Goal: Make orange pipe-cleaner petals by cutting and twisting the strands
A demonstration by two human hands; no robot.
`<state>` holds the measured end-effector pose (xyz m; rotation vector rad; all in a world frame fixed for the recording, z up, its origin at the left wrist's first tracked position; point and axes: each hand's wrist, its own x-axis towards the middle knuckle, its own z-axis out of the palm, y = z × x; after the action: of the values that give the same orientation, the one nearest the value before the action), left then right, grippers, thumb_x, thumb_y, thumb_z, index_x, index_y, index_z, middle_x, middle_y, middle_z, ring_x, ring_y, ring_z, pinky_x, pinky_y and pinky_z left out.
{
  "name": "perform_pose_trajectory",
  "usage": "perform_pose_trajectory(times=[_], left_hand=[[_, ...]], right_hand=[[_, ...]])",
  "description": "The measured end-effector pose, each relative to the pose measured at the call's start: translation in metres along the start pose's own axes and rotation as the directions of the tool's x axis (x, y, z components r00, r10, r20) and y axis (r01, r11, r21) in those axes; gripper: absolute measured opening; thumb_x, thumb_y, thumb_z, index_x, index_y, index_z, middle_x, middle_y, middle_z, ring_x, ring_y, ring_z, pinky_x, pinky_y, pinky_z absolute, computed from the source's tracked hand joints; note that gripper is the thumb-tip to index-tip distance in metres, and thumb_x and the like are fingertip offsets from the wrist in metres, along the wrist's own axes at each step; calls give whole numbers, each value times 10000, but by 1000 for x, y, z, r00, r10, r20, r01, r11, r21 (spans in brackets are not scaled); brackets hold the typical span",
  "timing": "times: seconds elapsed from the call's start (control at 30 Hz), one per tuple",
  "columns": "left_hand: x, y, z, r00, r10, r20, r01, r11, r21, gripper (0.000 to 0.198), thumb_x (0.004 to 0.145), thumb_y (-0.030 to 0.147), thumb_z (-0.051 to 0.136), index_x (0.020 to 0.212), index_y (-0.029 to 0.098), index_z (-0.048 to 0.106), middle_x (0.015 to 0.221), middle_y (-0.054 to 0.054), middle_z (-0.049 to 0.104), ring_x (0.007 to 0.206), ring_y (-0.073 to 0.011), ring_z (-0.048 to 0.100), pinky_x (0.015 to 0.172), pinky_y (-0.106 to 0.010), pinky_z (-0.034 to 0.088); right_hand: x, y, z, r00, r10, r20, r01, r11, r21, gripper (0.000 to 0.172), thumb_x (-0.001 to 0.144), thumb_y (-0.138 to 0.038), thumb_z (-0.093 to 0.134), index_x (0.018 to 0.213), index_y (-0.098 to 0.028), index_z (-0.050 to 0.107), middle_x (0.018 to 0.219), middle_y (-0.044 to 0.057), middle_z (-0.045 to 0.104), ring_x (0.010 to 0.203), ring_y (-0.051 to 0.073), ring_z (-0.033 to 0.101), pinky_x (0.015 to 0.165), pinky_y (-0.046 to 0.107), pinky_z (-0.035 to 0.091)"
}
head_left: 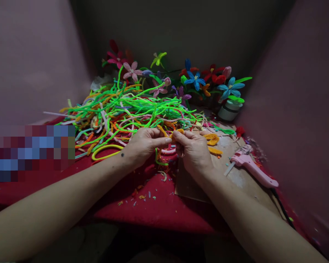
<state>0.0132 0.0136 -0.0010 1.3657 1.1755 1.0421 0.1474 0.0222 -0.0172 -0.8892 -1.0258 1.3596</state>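
Observation:
Near the middle of the view, my left hand (146,144) pinches an orange pipe cleaner (162,130) between thumb and fingers. Close beside it, my right hand (193,149) grips the same orange piece, with the fingertips of both hands almost touching. Looped orange pieces (211,139) lie just right of my right hand. Behind the hands spreads a tangled heap of pipe cleaners (153,106), mostly green, with orange, pink and white ones. My right hand's curled fingers are partly hidden.
A pink glue gun (253,170) lies on cardboard (192,182) at the right. Fuzzy flowers (195,80) stand along the back, near a white jar (229,110). Small scraps dot the red cloth (153,213). A yellow ring (105,147) lies by my left wrist.

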Motion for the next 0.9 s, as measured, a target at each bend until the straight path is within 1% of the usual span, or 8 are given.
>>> perform_pose_trajectory(times=[0.13, 0.23, 0.3, 0.43, 0.53, 0.67, 0.77, 0.9], left_hand=[[1, 0, 1, 999, 44, -30, -43, 999, 30, 196, 635, 304, 721, 621, 124, 643, 585, 11, 571, 548, -93, 471, 556, -239, 365], [2, -2, -2, 998, 54, -44, -52, 998, 29, 225, 671, 337, 695, 663, 115, 654, 617, -9, 601, 577, -107, 501, 580, -246, 381], [3, -4, -5, 998, 53, -20, -52, 999, 12, 232, 697, 346, 675, 706, 115, 659, 662, -23, 626, 601, -114, 521, 599, -250, 394], [5, -7, -7, 998, 52, 32, -50, 997, -60, 218, 707, 332, 676, 748, 121, 647, 693, -16, 622, 602, -100, 516, 590, -235, 395], [6, -10, -7, 998, 33, 47, -26, 991, -132, 206, 719, 325, 667, 757, 126, 630, 706, -20, 612, 627, -117, 544, 605, -249, 421], [9, -13, -8, 993, 79, 91, -57, 974, -220, 207, 716, 299, 681, 855, 155, 625, 788, -15, 615, 715, -136, 581, 664, -259, 453], [10, -14, -7, 995, 65, 75, -45, 968, -248, 170, 725, 285, 677, 815, 152, 622, 761, -6, 614, 681, -118, 579, 646, -244, 461], [12, -15, -6, 998, 4, 69, 22, 928, -371, 128, 701, 221, 688, 756, 139, 605, 690, -1, 619, 621, -121, 595, 627, -256, 487]], right_hand=[[4, 4, -1, 999, 40, 29, -43, 993, 111, 230, 614, -294, 708, 552, -156, 534, 451, -64, 426, 371, 44, 304, 358, 212, 182], [5, 7, -2, 997, 12, 82, -20, 994, 108, 236, 641, -321, 705, 578, -149, 555, 494, -50, 485, 391, 53, 377, 377, 208, 269], [6, 7, -3, 995, -15, 94, 6, 996, 93, 230, 642, -313, 712, 589, -144, 565, 511, -46, 507, 402, 53, 406, 391, 203, 305], [7, 6, -4, 999, -18, 43, 13, 995, 96, 218, 629, -292, 729, 619, -142, 571, 507, -54, 504, 406, 52, 420, 376, 187, 302], [8, 6, -6, 999, 0, 52, -5, 996, 87, 224, 634, -297, 726, 628, -147, 560, 494, -60, 490, 396, 53, 412, 369, 188, 298], [8, 7, -5, 999, 27, 44, -31, 997, 75, 204, 644, -286, 706, 632, -146, 558, 490, -62, 481, 383, 51, 398, 376, 193, 323], [5, 6, -4, 995, 39, 89, -46, 996, 81, 189, 646, -282, 698, 630, -140, 575, 517, -48, 502, 394, 51, 405, 374, 195, 329], [2, 4, -1, 984, 99, 145, -112, 990, 84, 199, 602, -267, 738, 670, -131, 609, 542, -43, 524, 413, 49, 419, 375, 188, 341]])
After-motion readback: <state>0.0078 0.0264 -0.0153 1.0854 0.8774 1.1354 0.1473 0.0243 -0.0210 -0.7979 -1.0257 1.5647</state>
